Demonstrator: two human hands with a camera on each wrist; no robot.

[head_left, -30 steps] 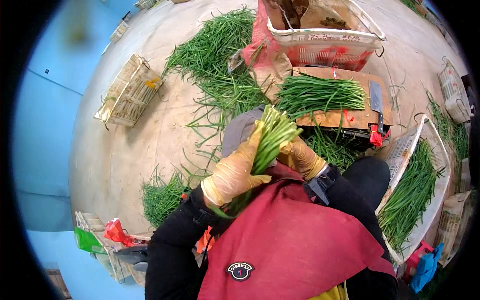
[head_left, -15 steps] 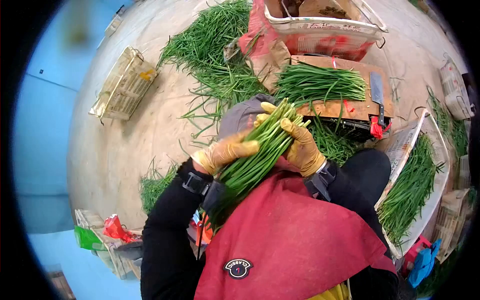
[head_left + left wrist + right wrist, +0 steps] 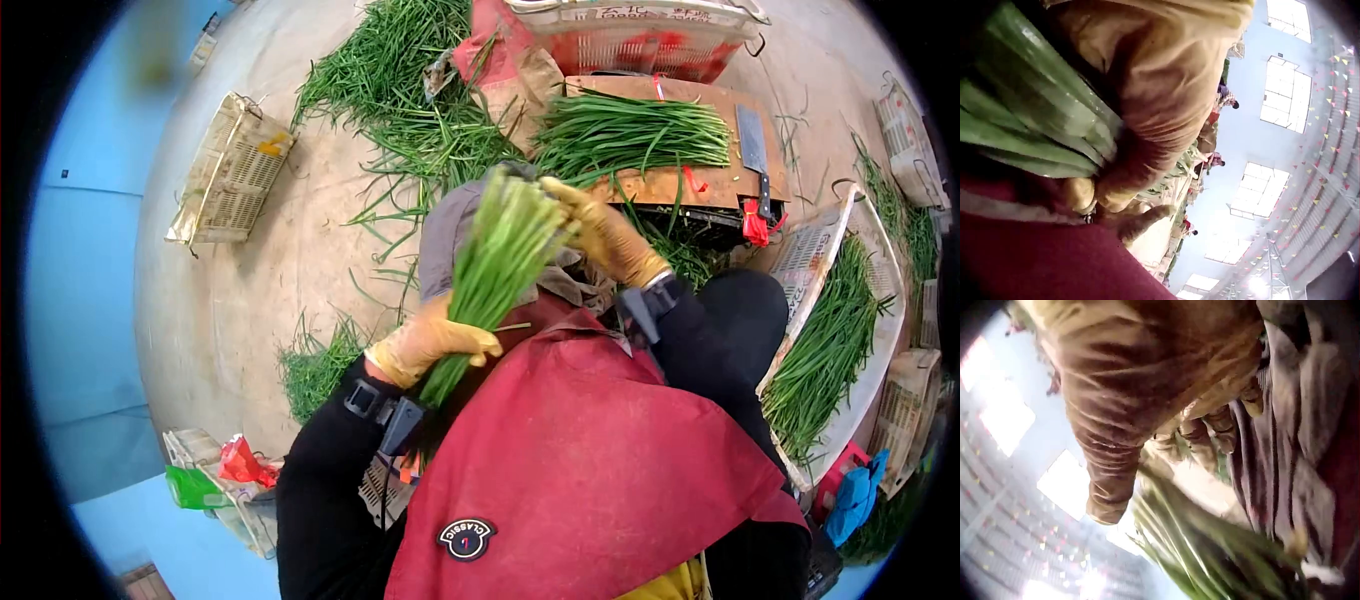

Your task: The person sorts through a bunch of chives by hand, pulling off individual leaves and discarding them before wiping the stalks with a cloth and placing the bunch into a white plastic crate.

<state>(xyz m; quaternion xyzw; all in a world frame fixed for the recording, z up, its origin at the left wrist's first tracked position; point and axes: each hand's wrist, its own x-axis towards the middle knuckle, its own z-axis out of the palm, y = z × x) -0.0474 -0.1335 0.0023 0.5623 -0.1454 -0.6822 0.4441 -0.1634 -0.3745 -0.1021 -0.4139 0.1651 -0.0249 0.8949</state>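
A bunch of garlic chives (image 3: 500, 245) slants up in front of the apron, pale stem ends uppermost and blurred. My gloved left hand (image 3: 425, 345) grips it low on the leaves, thumb across the front; the left wrist view shows the glove (image 3: 1166, 81) curled round the broad green leaves (image 3: 1035, 100). My gloved right hand (image 3: 610, 238) is beside the stem ends, fingers reaching toward them. In the right wrist view its thumb (image 3: 1110, 487) is extended and its fingers are loosely bent, with the chives' stems just below.
More chives (image 3: 635, 130) lie on a board (image 3: 700, 190) beside a cleaver (image 3: 752, 145). A crate of chives (image 3: 850, 210) stands at right, an empty-looking crate (image 3: 235, 170) at left. A loose chive heap (image 3: 390, 70) covers the floor ahead. A grey cloth (image 3: 445, 235) drapes behind the bunch.
The left hand has let go of the bunch's side and now grips it lower down. The right hand has drawn back from round the stems to their right side. The bunch stands steeper.
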